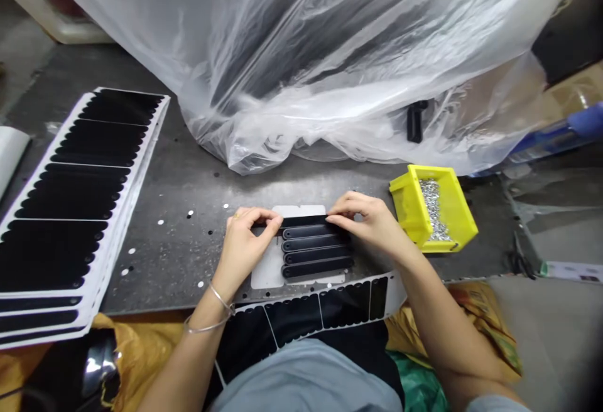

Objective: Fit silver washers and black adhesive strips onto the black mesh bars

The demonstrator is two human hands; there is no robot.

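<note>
My left hand (247, 242) and my right hand (365, 223) pinch the two ends of a long black rubber strip (301, 220) between finger and thumb. The strip lies along the top of a row of similar black strips (316, 258) set side by side on a white plate (266, 271). Below my wrists, a white-edged backing sheet with black die-cut shapes (301, 311) curls over the table's front edge into my lap. Thin bangles circle my left wrist.
A tall stack of black-and-white die-cut sheets (70, 211) lies at the left on the grey speckled worktop (169, 261). A yellow plastic bin of small metal parts (440, 211) sits at the right. Crumpled clear plastic sheeting (301, 66) covers the far side.
</note>
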